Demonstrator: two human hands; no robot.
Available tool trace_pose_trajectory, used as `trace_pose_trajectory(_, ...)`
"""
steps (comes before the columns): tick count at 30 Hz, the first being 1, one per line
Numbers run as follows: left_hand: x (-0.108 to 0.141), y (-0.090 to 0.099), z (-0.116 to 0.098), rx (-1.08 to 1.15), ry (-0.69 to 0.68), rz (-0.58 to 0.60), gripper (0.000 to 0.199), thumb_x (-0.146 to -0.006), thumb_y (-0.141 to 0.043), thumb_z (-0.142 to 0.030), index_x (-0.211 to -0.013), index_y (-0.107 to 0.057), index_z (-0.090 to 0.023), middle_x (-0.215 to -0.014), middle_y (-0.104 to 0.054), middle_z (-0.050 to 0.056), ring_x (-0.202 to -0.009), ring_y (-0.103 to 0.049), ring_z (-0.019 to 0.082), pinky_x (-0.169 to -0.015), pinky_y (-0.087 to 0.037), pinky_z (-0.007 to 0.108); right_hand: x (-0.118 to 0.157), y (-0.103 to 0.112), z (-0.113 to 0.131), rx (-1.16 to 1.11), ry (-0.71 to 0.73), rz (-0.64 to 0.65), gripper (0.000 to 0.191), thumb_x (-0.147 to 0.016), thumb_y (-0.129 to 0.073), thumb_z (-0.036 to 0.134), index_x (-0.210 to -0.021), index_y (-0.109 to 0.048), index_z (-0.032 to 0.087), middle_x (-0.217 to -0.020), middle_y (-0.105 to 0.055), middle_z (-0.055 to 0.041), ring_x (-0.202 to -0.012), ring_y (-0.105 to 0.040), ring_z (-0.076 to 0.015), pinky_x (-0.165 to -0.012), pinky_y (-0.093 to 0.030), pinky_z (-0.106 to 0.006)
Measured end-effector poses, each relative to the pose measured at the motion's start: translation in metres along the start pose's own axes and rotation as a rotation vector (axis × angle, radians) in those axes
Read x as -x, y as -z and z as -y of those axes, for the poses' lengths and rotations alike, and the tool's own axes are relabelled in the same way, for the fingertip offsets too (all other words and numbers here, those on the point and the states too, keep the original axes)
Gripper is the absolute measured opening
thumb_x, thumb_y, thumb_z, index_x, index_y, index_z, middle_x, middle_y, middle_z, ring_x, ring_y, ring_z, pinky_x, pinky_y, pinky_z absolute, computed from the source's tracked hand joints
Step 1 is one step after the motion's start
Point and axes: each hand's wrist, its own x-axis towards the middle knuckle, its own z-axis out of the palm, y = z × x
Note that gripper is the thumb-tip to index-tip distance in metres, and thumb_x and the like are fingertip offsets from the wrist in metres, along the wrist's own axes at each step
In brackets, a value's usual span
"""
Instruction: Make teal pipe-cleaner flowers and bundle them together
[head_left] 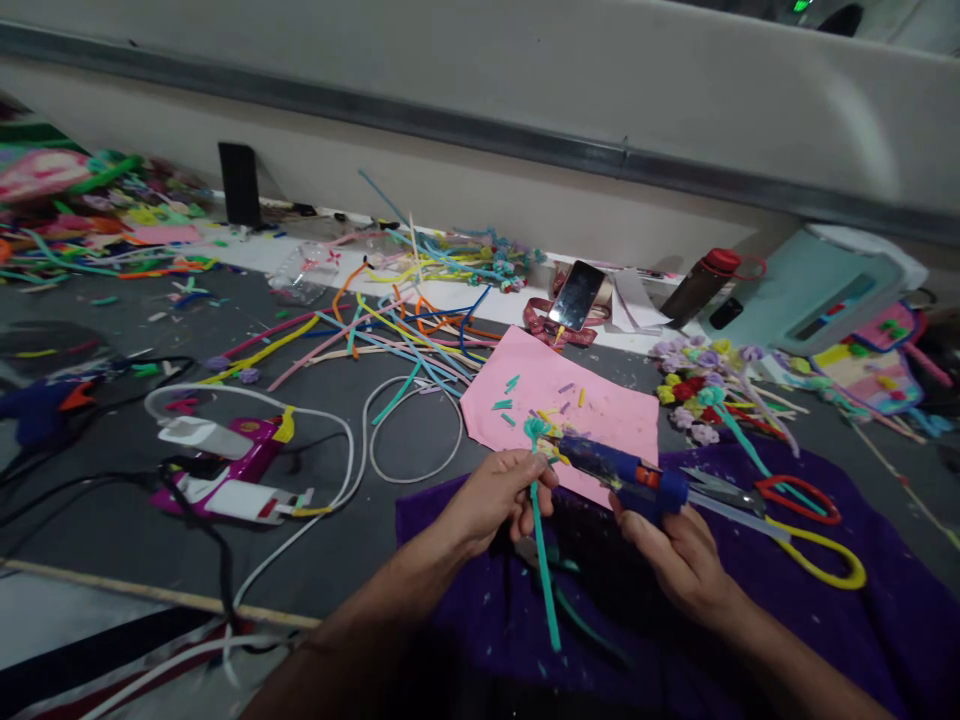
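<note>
My left hand [502, 500] pinches a teal pipe-cleaner flower [545, 580] just under its curled head, and the stem hangs down toward me. In my right hand [679, 560] is a blue hot glue gun [611, 462], with a clear glue stick out of its back end. Its nozzle points left, close to the flower head; whether they touch I cannot tell. Beneath them lies a pink foam sheet [495, 385] with short teal, yellow and purple pipe-cleaner bits on it. Right of the glue gun rest scissors [821, 565] with red and yellow handles on a purple cloth [862, 640].
Left of me lie a magenta-and-white glue gun [232, 475] and looping cables [352, 450]. Loose pipe cleaners [420, 335] spread behind. A phone [577, 295], a brown bottle [697, 290], a pale teal bin [817, 290] and finished flowers [690, 390] stand or lie farther back.
</note>
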Motion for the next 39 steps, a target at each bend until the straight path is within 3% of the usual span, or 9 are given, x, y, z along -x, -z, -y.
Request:
trace_pose_trajectory(9, 0.001, 0.0, -0.002, 0.004, -0.001, 0.001, 0.032, -0.08, -0.049, -0.043, -0.077, -0.055, -0.012, -0.054, -0.058, -0.002, -0.03, -0.045, 0.004, -0.027, -0.031, 0.012, -0.009, 0.0, 0.006, -0.022, 0.012, -0.024, 0.022, -0.088, -0.043, 0.03, -0.091, -0.061, 0.018, -0.077, -0.065, -0.0042, -0.069, -0.062, -0.0178, -0.063, -0.051, -0.028)
trace_pose_trajectory(14, 0.001, 0.0, -0.002, 0.009, 0.005, 0.008, 0.031, -0.08, -0.049, -0.043, -0.077, -0.055, -0.012, -0.054, -0.057, -0.002, -0.03, -0.045, 0.004, -0.027, -0.031, 0.012, -0.01, 0.0, 0.006, -0.01, 0.035, -0.045, 0.021, -0.087, -0.044, 0.028, -0.091, -0.061, 0.019, -0.081, -0.066, -0.0046, -0.073, -0.063, -0.0185, -0.068, -0.051, -0.029)
trace_pose_trajectory(22, 0.0, 0.002, -0.003, 0.058, 0.028, 0.007, 0.03, -0.079, -0.05, -0.042, -0.077, -0.056, -0.012, -0.053, -0.057, -0.002, -0.028, -0.043, 0.004, -0.026, -0.03, 0.013, -0.002, 0.012, -0.006, -0.048, -0.007, 0.079, 0.018, -0.087, -0.043, 0.027, -0.096, -0.058, 0.023, -0.085, -0.065, -0.0026, -0.076, -0.062, -0.0178, -0.068, -0.05, -0.028)
trace_pose_trajectory(25, 0.0, 0.005, -0.003, 0.132, 0.051, 0.042, 0.029, -0.079, -0.05, -0.041, -0.076, -0.056, -0.013, -0.052, -0.057, -0.002, -0.027, -0.042, 0.004, -0.025, -0.029, 0.013, -0.008, 0.015, -0.023, 0.094, -0.033, -0.006, 0.034, -0.086, -0.043, 0.03, -0.119, -0.047, 0.021, -0.105, -0.06, -0.0091, -0.09, -0.059, -0.023, -0.076, -0.049, -0.034)
trace_pose_trajectory(27, 0.0, 0.006, -0.003, 0.178, 0.062, 0.075, 0.028, -0.079, -0.051, -0.04, -0.076, -0.056, -0.013, -0.051, -0.057, -0.002, -0.026, -0.041, 0.004, -0.024, -0.028, 0.014, -0.013, 0.01, -0.038, 0.274, -0.066, -0.032, 0.05, -0.085, -0.044, 0.033, -0.131, -0.034, 0.017, -0.108, -0.058, -0.0134, -0.092, -0.058, -0.0267, -0.075, -0.048, -0.039)
trace_pose_trajectory(32, 0.002, 0.006, -0.005, 0.197, 0.088, 0.122, 0.025, -0.078, -0.051, -0.037, -0.073, -0.055, -0.013, -0.048, -0.056, -0.002, -0.024, -0.039, 0.005, -0.022, -0.025, 0.014, -0.013, -0.006, -0.061, 0.559, 0.034, 0.136, 0.052, -0.084, -0.046, 0.034, -0.131, -0.038, 0.013, -0.095, -0.061, -0.0135, -0.081, -0.057, -0.0256, -0.069, -0.047, -0.038)
trace_pose_trajectory(36, 0.003, 0.004, -0.007, 0.21, 0.12, 0.146, 0.023, -0.078, -0.051, -0.036, -0.073, -0.053, -0.013, -0.047, -0.056, -0.002, -0.023, -0.039, 0.005, -0.022, -0.024, 0.014, -0.013, 0.007, -0.046, 0.55, 0.081, 0.132, 0.045, -0.081, -0.053, 0.039, -0.121, -0.051, 0.018, -0.106, -0.058, -0.0141, -0.091, -0.056, -0.0272, -0.074, -0.046, -0.04)
trace_pose_trajectory(39, 0.004, 0.001, -0.006, 0.219, 0.144, 0.178, 0.023, -0.079, -0.05, -0.036, -0.073, -0.053, -0.013, -0.046, -0.056, -0.002, -0.022, -0.038, 0.005, -0.023, -0.023, 0.013, -0.024, 0.022, -0.018, 0.276, 0.135, 0.044, 0.027, -0.083, -0.051, 0.027, -0.108, -0.058, 0.019, -0.098, -0.061, -0.0105, -0.088, -0.058, -0.0213, -0.074, -0.048, -0.034)
